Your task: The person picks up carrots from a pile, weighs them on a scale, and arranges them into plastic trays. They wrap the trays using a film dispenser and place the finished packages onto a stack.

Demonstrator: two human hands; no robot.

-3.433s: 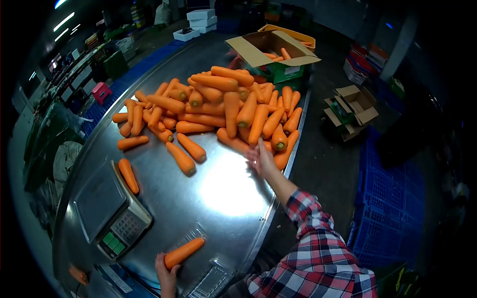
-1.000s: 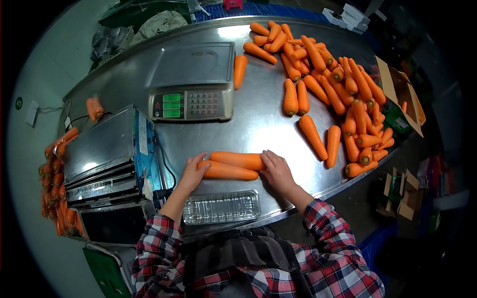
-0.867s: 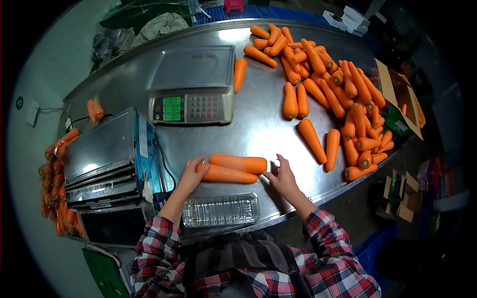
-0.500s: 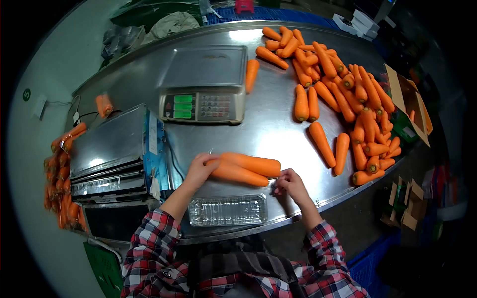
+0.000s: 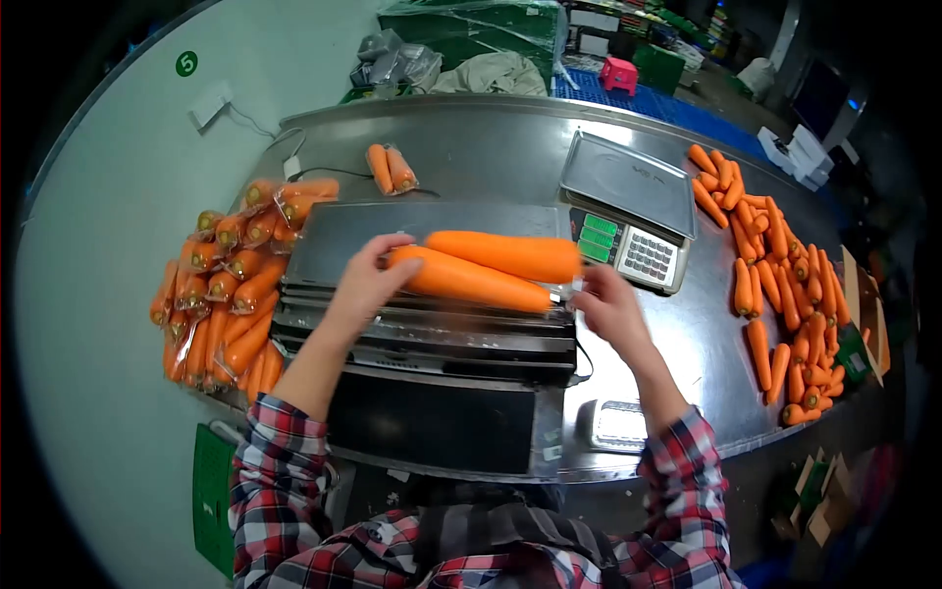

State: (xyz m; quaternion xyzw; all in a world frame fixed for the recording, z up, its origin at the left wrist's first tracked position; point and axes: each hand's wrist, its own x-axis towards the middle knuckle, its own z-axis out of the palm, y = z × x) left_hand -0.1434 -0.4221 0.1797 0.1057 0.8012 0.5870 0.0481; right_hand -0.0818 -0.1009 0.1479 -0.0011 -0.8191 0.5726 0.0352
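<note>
Two large carrots lie side by side, held up over the dark slatted machine. My left hand is closed around their left ends, thumb over the nearer carrot. At their right ends my right hand has its fingers bent and closed; a small clear or whitish glint shows there, and motion blur hides exactly what it is. A clear plastic tray stands on the metal table to the right of the machine.
Bagged carrots are piled left of the machine, and another bagged pair lies behind it. A scale stands at back right. Loose carrots and a cardboard box occupy the table's right end.
The view has swung left. Both hands have carried the two carrots from above the table near the tray to over the machine. The tray stays on the table.
</note>
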